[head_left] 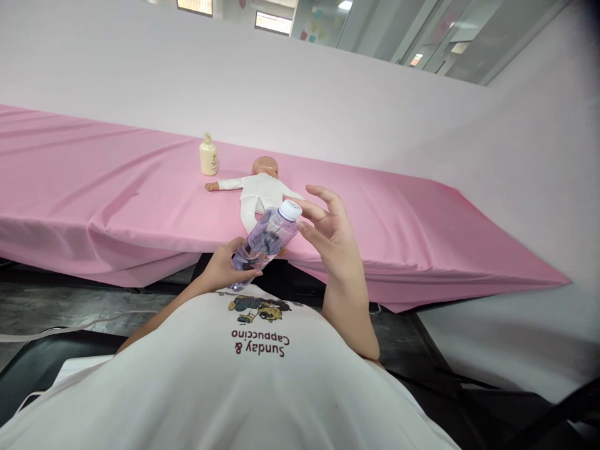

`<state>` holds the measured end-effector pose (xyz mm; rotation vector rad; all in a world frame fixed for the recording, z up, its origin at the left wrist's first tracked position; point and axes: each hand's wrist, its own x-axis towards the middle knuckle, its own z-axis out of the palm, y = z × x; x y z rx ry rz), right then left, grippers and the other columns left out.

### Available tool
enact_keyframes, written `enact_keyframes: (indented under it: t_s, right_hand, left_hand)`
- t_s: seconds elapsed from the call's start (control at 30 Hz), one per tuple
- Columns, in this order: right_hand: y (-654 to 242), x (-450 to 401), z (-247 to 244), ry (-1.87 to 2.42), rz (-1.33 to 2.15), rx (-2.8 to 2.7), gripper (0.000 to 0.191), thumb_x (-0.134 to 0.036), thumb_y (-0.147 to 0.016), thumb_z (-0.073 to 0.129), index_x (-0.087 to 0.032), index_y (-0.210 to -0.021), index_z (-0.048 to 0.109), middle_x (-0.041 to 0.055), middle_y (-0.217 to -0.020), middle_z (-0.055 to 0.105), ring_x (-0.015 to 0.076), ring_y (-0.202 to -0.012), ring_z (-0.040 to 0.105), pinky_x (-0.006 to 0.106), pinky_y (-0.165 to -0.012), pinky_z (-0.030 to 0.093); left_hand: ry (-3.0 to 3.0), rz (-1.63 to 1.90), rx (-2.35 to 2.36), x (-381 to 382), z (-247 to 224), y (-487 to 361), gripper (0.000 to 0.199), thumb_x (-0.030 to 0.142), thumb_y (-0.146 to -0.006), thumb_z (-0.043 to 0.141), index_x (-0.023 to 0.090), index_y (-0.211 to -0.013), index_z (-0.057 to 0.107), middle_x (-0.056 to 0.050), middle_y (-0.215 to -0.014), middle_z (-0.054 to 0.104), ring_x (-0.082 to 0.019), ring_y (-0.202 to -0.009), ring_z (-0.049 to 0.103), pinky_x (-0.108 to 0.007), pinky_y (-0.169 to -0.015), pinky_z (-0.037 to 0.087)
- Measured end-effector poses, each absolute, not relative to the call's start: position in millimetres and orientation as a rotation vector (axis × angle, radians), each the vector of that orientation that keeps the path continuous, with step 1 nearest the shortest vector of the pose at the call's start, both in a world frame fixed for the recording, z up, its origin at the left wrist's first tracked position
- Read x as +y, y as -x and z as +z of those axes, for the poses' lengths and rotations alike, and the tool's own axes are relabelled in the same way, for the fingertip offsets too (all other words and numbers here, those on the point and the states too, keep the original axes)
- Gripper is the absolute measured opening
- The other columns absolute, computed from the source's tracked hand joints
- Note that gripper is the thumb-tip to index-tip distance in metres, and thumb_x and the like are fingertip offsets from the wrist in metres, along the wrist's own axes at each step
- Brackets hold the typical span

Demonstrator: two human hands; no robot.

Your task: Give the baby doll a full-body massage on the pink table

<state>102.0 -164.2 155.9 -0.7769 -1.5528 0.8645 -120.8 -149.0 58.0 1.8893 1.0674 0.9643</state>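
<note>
The head view shows a clear, purple-tinted plastic bottle with a round white cap, tilted so that its capped end points up, to the right and toward the far side. The left hand grips it around its lower part, above the near edge of the pink-covered desk. The right hand is open, its fingers spread and bent beside the cap; whether a fingertip touches it, I cannot tell.

As things stand, the bottle is up in the grip and the cap is on its neck. Whether the cap is tight or loosened does not show, so an opened bottle cannot be confirmed.

Farther back, a bald baby doll with a white cloth body lies on the desk, head toward the far side and arms outspread. A cream-coloured plastic pump bottle stands upright to its left, near the far edge, with neither hand on it.
</note>
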Motion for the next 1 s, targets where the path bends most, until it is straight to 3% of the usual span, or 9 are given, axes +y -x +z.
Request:
enact_keyframes:
  t_s: [0.4,0.8,1.0]
  right_hand:
    - [-102.7,-153.6,144.2,0.839,0.774,-1.523,0.059,-0.044,-0.078,0.082,-0.030,-0.123,0.046,0.0000,-0.099,0.071,0.0162,-0.088,0.061,0.035,-0.086,0.051]
    - [-101.2,-159.1,137.5,1.015,0.584,-1.578,0.043,-0.025,-0.085,0.071,-0.029,-0.123,0.050,-0.0018,-0.098,0.066,0.0171,-0.092,0.056,0.039,-0.094,0.044]
    - [-103.7,-156.2,139.5,0.964,0.666,-1.569,0.046,-0.026,-0.082,0.074,-0.029,-0.122,0.051,-0.0013,-0.098,0.070,0.0167,-0.093,0.062,0.037,-0.089,0.046]
  left_hand:
    - [-2.016,0.942,1.121,-149.3,56.3,118.0,0.053,0.049,-0.069,0.082,0.017,-0.105,0.060,-0.007,-0.099,0.073,-0.025,-0.091,0.069,-0.036,-0.079,0.052]
    - [-2.180,0.947,1.317,-143.6,50.0,114.4,0.055,0.051,-0.069,0.084,0.020,-0.109,0.062,-0.008,-0.096,0.074,-0.028,-0.093,0.070,-0.040,-0.081,0.053]
    - [-2.142,0.934,1.297,-144.7,50.5,114.5,0.055,0.050,-0.069,0.084,0.019,-0.107,0.061,-0.007,-0.096,0.074,-0.027,-0.092,0.069,-0.039,-0.080,0.052]
